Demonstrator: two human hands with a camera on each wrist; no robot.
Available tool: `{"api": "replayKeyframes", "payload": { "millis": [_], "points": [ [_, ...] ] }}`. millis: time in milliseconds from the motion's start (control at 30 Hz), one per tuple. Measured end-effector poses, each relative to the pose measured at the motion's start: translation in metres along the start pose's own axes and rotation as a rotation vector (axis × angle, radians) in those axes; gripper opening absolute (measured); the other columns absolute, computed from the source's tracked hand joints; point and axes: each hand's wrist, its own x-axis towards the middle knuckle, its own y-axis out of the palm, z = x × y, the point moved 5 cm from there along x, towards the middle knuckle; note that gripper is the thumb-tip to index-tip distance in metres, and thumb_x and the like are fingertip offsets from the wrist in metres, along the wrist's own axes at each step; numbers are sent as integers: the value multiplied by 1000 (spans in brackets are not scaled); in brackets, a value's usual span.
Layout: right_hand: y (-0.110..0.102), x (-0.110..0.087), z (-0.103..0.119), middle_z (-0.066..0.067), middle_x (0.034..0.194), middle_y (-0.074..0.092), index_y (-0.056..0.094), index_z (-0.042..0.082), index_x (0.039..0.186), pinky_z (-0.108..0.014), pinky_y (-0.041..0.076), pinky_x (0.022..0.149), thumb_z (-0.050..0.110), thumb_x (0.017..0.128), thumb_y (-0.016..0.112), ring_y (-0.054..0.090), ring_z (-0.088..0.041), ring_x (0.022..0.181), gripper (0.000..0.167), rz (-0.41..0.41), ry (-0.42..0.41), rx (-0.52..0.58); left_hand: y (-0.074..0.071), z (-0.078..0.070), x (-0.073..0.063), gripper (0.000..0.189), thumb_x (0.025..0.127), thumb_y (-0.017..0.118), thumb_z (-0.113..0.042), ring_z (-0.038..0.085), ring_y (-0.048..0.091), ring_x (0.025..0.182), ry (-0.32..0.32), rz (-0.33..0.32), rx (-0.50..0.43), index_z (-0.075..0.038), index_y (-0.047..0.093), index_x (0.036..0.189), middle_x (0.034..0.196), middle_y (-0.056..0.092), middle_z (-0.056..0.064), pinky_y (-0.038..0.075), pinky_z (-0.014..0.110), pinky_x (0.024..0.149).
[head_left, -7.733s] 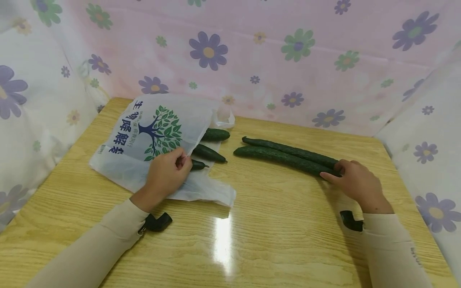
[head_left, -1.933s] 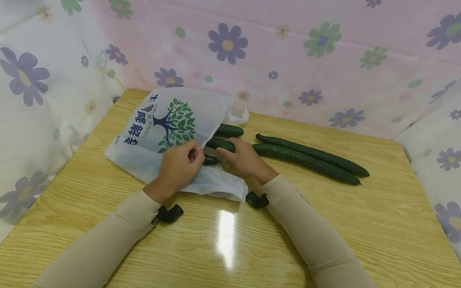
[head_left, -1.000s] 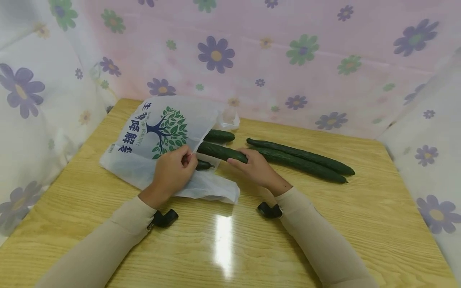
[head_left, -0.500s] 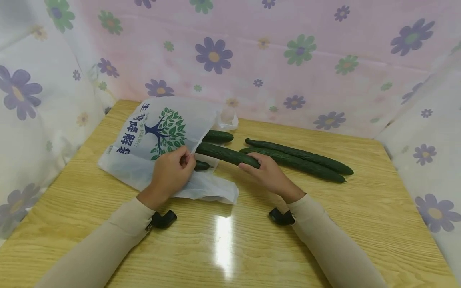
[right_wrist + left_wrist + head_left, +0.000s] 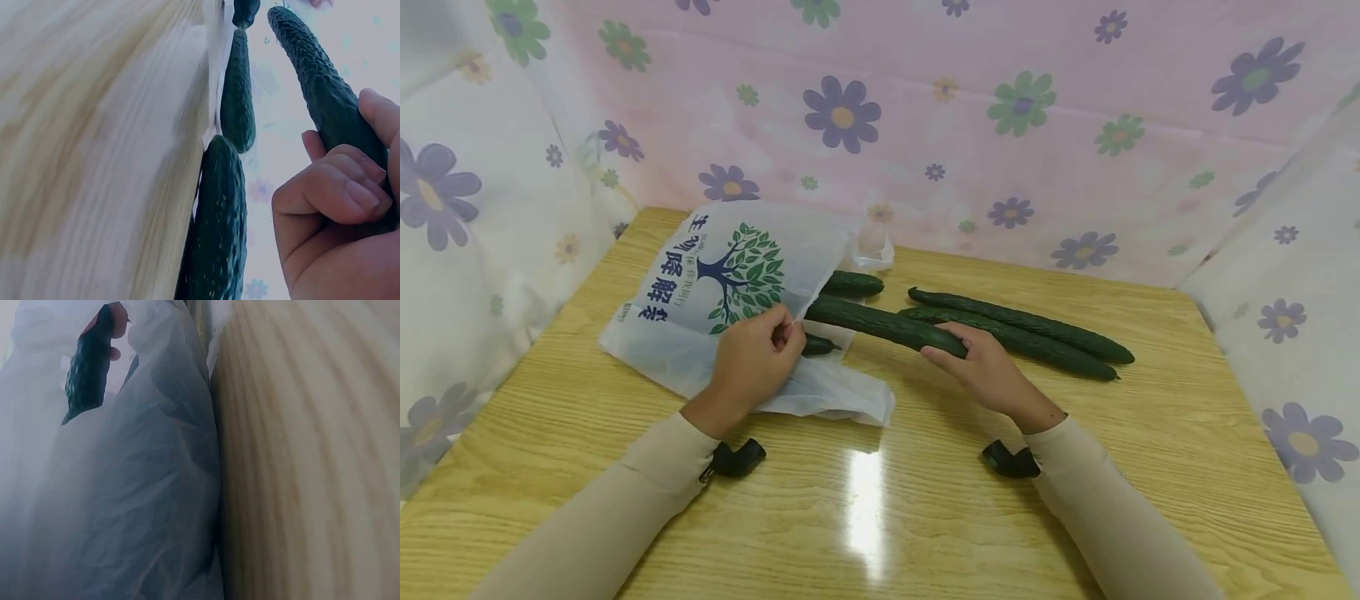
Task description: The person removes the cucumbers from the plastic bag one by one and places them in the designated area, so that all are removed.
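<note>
A white plastic bag [image 5: 647, 342] printed with a green tree lies on its side, its mouth facing right. My left hand [image 5: 751, 362] pinches the upper edge of that mouth. With my right hand [image 5: 992, 375] I grip the right end of a dark green cucumber [image 5: 880, 323], whose left end is inside the bag. In the right wrist view, fingers curl round this cucumber [image 5: 334, 94]. Two more cucumbers peek out, one behind [image 5: 857, 284] and a short tip in front [image 5: 820, 345]. The left wrist view shows mostly the bag [image 5: 150, 481].
Two long cucumbers lie side by side right of the bag, a rear one [image 5: 1037, 323] and a front one [image 5: 1052, 354]. The wooden table [image 5: 925, 517] is backed by a flowered pink curtain [image 5: 925, 108]. A bag handle [image 5: 874, 250] sticks out at the back.
My right hand went from the two loose cucumbers to the bag, took hold of the middle cucumber and has drawn it rightward partway out. The left hand keeps pinching the bag.
</note>
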Motion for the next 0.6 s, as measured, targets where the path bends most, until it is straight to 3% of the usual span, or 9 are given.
{"api": "replayKeyframes", "payload": {
  "millis": [67,233,600],
  "points": [
    [-3,-4,-4,7,49,29,40,13,151,-34,39,52,56,95,57,22,-13,41,73,-3,17,12,1,0,0,24,89,61,-15,11,42,49,2,0,3,-13,50,67,54,45,-3,32,27,48],
    [-9,-12,-15,5,48,30,40,14,151,-32,35,43,57,94,58,23,-13,38,74,-7,43,45,2,0,0,25,88,60,-15,11,41,48,5,0,3,-14,49,67,54,44,-3,31,27,47],
    [-18,-24,-29,7,47,30,40,13,151,-31,32,39,52,96,58,20,-10,36,70,2,28,49,4,4,0,24,89,57,-14,11,41,48,-5,8,9,-16,48,67,54,44,-4,31,27,47]
  ]
}}
